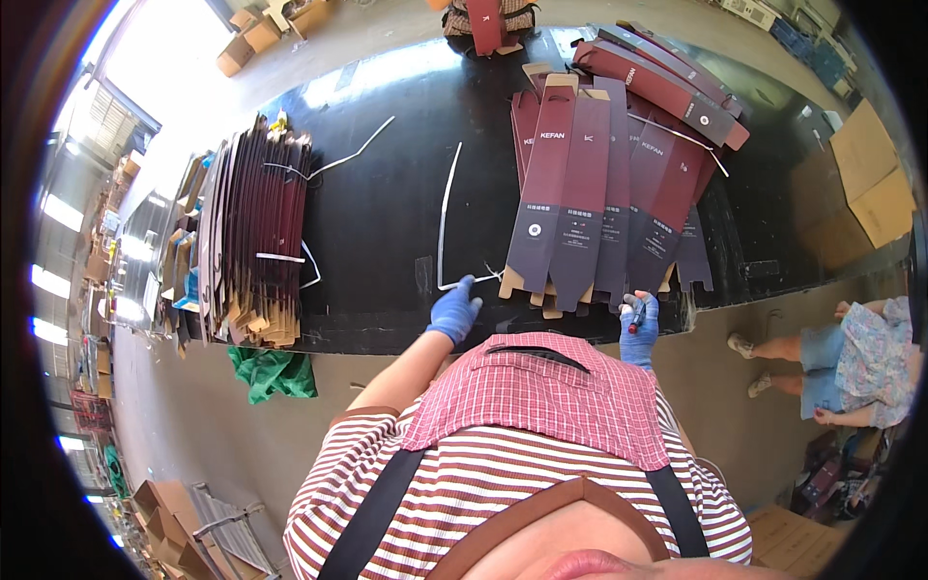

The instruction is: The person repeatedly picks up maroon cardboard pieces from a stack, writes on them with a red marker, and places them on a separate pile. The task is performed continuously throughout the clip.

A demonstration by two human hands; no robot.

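My left hand (pixel 454 311), in a blue glove, is at the near table edge with its index finger stretched out. Its fingertip is beside a loose white strap (pixel 448 217) lying bent on the black tabletop; I cannot tell whether they touch. In my right hand (pixel 640 329), also gloved in blue, is a slim dark tool with a red end (pixel 635 317), its exact kind unclear. Just beyond that hand lies a fanned pile of flat maroon and dark purple cartons (pixel 580 193). Another white strap (pixel 677 132) crosses the pile's upper right.
A strapped stack of folded maroon cartons (pixel 256 227) stands on the table's left, a loose strap (pixel 353 155) trailing from it. Green cloth (pixel 271 373) hangs below. An open brown box (pixel 870 174) is at the right edge. Another person (pixel 851 362) stands at the right.
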